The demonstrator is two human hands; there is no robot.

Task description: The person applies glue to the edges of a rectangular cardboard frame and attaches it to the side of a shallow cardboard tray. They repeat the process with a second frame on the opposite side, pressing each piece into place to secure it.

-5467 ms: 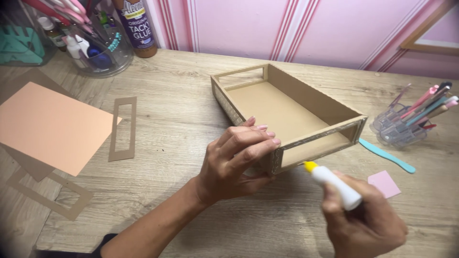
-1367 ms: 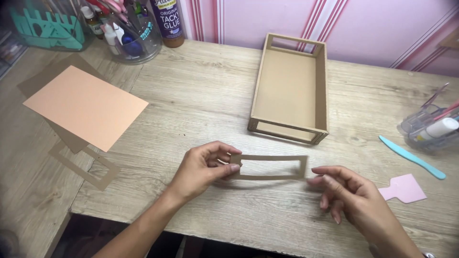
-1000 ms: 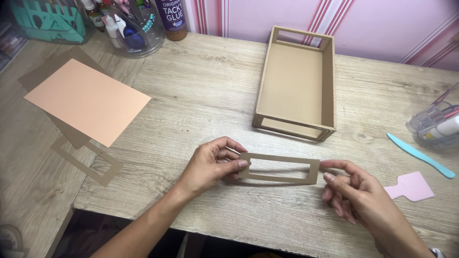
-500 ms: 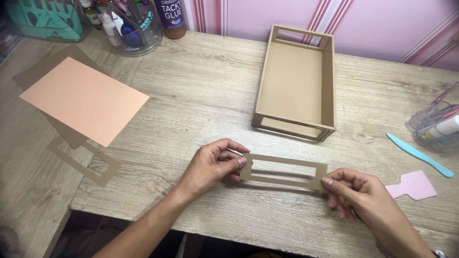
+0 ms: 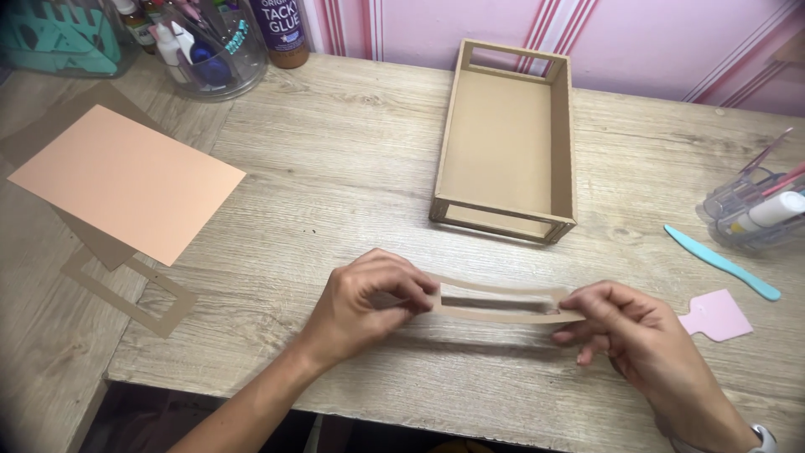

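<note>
The left hand (image 5: pixel 369 302) pinches one short end of a cardboard frame strip (image 5: pixel 499 302) between thumb and fingertips, and the right hand (image 5: pixel 637 344) pinches the other end the same way, so the strip hangs just above the near part of the wooden table (image 5: pixel 352 184), well short of its edge. To handle it well, the grip should stay on the solid ends, light and even, since the 2 long rails look thin enough to bow or crease if the hands twist against each other. Keeping the strip level between both hands also looks wise.

The strip is plain brown card, long and narrow, with 1 rectangular window cut through its middle, seen almost edge-on from here.

Just right of the right hand lies a small pink paper tab (image 5: pixel 717 315), and beyond it a teal spatula tool (image 5: pixel 721 262). Farther back stands an open cardboard box (image 5: pixel 507 143) with a similar windowed end wall facing the hands. To the left lie a peach paper sheet (image 5: pixel 126 180) and another cut-out frame (image 5: pixel 130 289).
</note>
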